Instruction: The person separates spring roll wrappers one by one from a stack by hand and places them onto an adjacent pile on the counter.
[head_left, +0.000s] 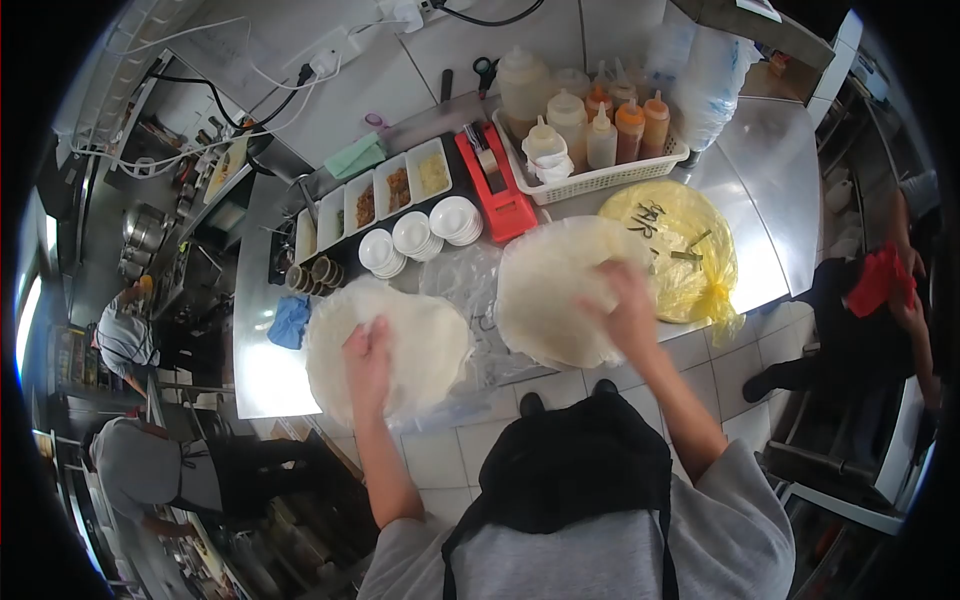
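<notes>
We see two large, pale, dough-like rounds on the metal tabletop point(765, 150); the left round point(425, 345) lies left of centre in the frame, and the right round point(545, 295) lies just right of centre, overlapping the edge of a yellow plastic bag point(705, 235) with dark writing on it; between the rounds we make out crumpled clear plastic point(465, 280). Our left hand point(368, 350) is over the left round with its fingers drawn together (motion blurs them), and we cannot tell whether they pinch the round; our right hand point(622, 305), also blurred, is over the right part of the right round, its fingers spread and the thumb apart from them. Toward the upper middle we find a red holder point(495, 190), and to its right a pale basket point(610, 183) of squeeze bottles point(567, 120); to its left stand white tubs point(437, 193) of food, with stacked white dishes point(455, 218) just below them in the frame; a blue cloth point(289, 322) lies beside the left round. At the left of the frame we see two people in grey tops; at the far right another person has a red cloth point(880, 285) in hand.
</notes>
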